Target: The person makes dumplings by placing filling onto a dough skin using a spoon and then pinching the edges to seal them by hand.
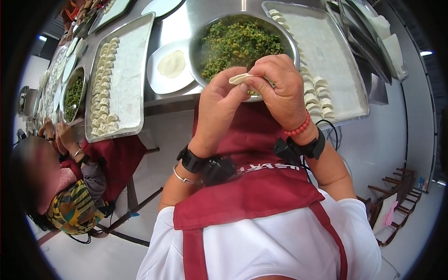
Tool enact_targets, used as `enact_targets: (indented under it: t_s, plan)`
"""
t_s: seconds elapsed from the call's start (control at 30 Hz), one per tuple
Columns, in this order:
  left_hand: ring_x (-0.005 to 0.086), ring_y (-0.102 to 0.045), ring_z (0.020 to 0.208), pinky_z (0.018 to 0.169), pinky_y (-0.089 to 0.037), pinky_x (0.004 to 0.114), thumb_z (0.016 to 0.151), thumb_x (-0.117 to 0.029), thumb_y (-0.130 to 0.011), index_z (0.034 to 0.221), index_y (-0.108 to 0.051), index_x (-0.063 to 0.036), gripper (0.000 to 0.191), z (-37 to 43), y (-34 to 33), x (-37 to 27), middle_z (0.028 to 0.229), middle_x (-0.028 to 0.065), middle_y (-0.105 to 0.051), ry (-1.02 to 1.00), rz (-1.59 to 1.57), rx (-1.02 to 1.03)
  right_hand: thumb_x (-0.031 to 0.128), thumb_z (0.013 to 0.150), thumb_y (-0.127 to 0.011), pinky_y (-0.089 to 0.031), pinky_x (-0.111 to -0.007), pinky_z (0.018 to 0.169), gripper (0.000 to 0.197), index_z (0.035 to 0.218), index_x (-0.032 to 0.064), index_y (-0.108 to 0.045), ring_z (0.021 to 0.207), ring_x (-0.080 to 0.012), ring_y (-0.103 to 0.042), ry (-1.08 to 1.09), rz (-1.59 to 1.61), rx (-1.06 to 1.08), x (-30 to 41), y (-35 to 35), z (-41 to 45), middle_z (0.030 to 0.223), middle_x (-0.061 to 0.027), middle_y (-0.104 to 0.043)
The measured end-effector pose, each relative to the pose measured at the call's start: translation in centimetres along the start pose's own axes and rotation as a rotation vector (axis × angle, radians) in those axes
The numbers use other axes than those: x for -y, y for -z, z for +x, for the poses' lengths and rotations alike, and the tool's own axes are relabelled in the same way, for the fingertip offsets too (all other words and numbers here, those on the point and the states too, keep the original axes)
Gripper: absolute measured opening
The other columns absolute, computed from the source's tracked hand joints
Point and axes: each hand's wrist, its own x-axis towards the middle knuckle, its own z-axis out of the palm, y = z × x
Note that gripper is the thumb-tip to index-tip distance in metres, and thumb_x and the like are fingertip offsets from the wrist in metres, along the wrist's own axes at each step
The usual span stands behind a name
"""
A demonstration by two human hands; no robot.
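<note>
Between my two hands, over the near rim of a steel bowl, is a folded dumpling of pale dough. My left hand pinches its left part between thumb and forefinger. The thumb and fingers of my right hand press the dough edge at its other end, partly hiding it. Chopped green and yellow filling lies in the bowl. To the left of the bowl, a white plate bears round dough wrappers.
Left stands a metal tray with rows of dumplings; another tray with dumplings is at the right. Stacked trays stand beyond it. A co-worker sits at left near a filling bowl. Wooden chairs are at lower right.
</note>
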Motion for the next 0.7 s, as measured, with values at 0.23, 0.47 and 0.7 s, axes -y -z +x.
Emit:
enact_targets:
  t_s: [0.23, 0.47, 0.7]
  plan:
    - [0.0123, -0.056, 0.090, 0.078, -0.047, 0.026, 0.086, -0.004, -0.046, 0.119, -0.044, 0.0017, 0.033, 0.2, 0.0, 0.7, 0.101, 0.0081, -0.057, -0.106, -0.039, -0.052, 0.007, 0.064, -0.065, -0.041, -0.032, 0.061, 0.013, 0.074, 0.0074, -0.057, 0.070, -0.0231, -0.049, -0.024, -0.003, 0.069, -0.1, -0.2, 0.7, 0.072, -0.0028, -0.054]
    - [0.0134, -0.056, 0.089, 0.077, -0.044, 0.024, 0.078, 0.006, -0.041, 0.115, -0.049, -0.0005, 0.038, 0.1, 0.2, -0.1, 0.100, 0.0112, -0.059, -0.293, 0.515, -0.016, 0.005, 0.061, -0.065, -0.041, -0.034, 0.063, 0.016, 0.073, 0.0061, -0.054, 0.072, -0.0246, -0.048, 0.123, -0.104, 0.087, -0.2, -0.5, 0.9, 0.075, -0.0050, -0.053]
    - [0.0136, -0.053, 0.095, 0.083, -0.042, 0.024, 0.084, 0.004, -0.039, 0.127, -0.035, 0.0003, 0.043, 0.4, 0.8, 0.3, 0.111, 0.0081, -0.052, -0.224, 0.344, 0.008, 0.002, 0.058, -0.064, -0.042, -0.033, 0.062, 0.015, 0.069, 0.0065, -0.055, 0.071, -0.0221, -0.049, 0.068, -0.043, 0.097, 0.4, -0.7, 1.2, 0.076, -0.0029, -0.055]
